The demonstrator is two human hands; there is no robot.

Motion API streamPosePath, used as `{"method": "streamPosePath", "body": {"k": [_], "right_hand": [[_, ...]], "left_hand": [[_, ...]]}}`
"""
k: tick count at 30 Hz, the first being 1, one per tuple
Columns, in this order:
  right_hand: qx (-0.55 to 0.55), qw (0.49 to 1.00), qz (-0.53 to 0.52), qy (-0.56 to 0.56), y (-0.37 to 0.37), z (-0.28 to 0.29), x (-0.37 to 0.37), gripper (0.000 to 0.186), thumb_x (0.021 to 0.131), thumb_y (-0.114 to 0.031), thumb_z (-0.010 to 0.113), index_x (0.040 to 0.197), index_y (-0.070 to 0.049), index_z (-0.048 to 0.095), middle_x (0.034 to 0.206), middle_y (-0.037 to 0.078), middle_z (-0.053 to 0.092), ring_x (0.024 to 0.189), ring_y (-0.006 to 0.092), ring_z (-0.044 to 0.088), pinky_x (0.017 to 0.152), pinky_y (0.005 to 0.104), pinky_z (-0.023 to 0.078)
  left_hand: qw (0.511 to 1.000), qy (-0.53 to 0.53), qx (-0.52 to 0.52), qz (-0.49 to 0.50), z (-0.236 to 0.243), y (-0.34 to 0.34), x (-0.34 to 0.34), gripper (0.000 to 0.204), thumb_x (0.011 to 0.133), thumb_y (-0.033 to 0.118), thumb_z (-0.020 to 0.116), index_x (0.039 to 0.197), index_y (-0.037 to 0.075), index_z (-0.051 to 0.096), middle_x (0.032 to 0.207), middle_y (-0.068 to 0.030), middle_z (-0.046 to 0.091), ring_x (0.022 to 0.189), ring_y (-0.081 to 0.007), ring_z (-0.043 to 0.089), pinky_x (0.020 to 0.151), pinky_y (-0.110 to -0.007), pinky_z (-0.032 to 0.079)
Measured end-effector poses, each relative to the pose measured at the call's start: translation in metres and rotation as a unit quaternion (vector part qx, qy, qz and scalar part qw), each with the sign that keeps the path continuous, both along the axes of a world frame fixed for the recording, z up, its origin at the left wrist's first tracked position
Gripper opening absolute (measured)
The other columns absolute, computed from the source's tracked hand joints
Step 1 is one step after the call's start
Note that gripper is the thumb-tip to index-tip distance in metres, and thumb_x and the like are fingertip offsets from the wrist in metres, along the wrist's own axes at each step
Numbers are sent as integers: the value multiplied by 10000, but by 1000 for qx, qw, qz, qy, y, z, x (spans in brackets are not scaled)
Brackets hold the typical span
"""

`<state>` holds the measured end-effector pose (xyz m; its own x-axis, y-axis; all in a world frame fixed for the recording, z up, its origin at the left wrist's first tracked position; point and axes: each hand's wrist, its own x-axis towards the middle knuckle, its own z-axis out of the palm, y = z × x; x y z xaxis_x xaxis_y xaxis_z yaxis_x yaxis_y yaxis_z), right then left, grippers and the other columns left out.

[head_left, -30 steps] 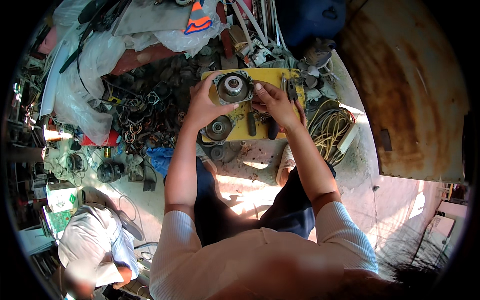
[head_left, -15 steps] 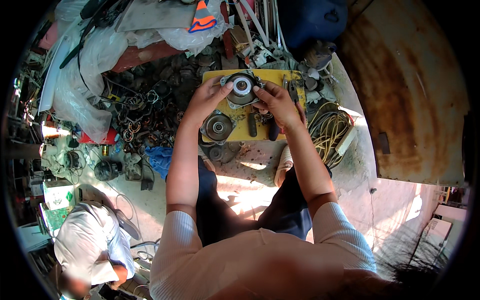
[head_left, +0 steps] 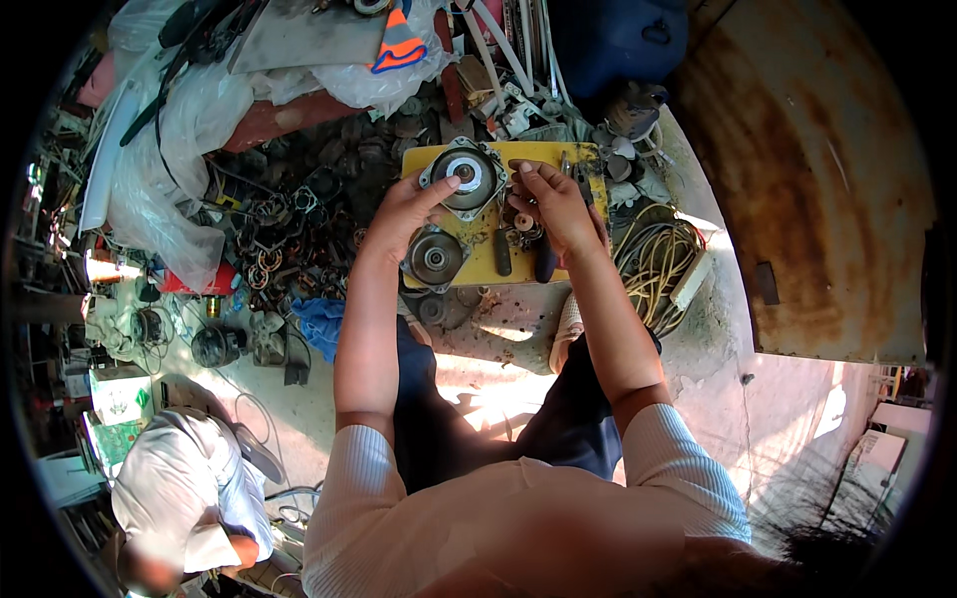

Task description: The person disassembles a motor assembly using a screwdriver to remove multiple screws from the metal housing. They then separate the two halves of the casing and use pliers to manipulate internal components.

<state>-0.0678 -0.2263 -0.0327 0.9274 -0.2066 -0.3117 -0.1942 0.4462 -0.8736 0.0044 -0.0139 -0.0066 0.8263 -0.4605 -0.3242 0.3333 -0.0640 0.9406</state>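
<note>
a yellow board [head_left: 480, 271], with the left hand [head_left: 404, 209] holding a round metal cover [head_left: 482, 185] over its far left part
the left hand is clamped on the cover's near left side, thumb reaching in to the pale ring at the middle; the right hand [head_left: 558, 209] is bent just beside the cover, apart from it, and i cannot tell whether its fingertips pinch anything small. a second cover [head_left: 451, 261] lies at the board's near left corner, a dark tool handle [head_left: 502, 253] to its right, and a small round part [head_left: 523, 221] near the right hand.
</note>
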Motion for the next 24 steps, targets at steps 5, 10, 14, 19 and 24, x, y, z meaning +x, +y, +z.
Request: {"method": "streamPosePath", "body": {"k": [5,10,14,19,24], "right_hand": [[211,974,77,-21,-10,1,-1,311,1035,-133,481,1272,51,563,1151,142,669,1021,205,675,922,301,575],[335,938,84,-17,-12,-8,4,361,1034,-93,451,1329,115,472,1282,225,591,1168,268,617,990,334,552],[363,928,83,-3,-16,-11,5,365,1034,-101,457,1338,102,468,1261,213,608,1146,263,632,984,347,556],[344,936,73,17,-19,-7,0,280,1028,-127,493,1247,40,539,1187,181,650,1073,239,668,915,346,590],[328,939,104,-2,-23,-13,0,212,1021,-162,527,1146,4,569,1108,151,659,1018,228,681,882,332,601]], "left_hand": [[992,-109,-32,52,-18,-3,2,464,817,209,808,1183,-7,622,1028,-83,698,919,-114,647,792,-265,503],[973,-219,36,58,-18,-10,-10,467,796,195,812,1154,-24,607,1035,-106,699,904,-119,661,766,-278,518],[934,-331,120,68,-10,-13,-22,456,763,195,821,1139,33,619,1032,-114,698,919,-180,682,787,-323,532],[819,-531,209,63,-4,-15,-26,421,738,132,802,1105,72,605,1029,-90,678,995,-274,657,967,-400,481],[767,-612,187,54,-13,-16,-22,414,726,97,783,1090,93,585,1074,-87,668,1033,-331,636,1138,-530,329]]}}
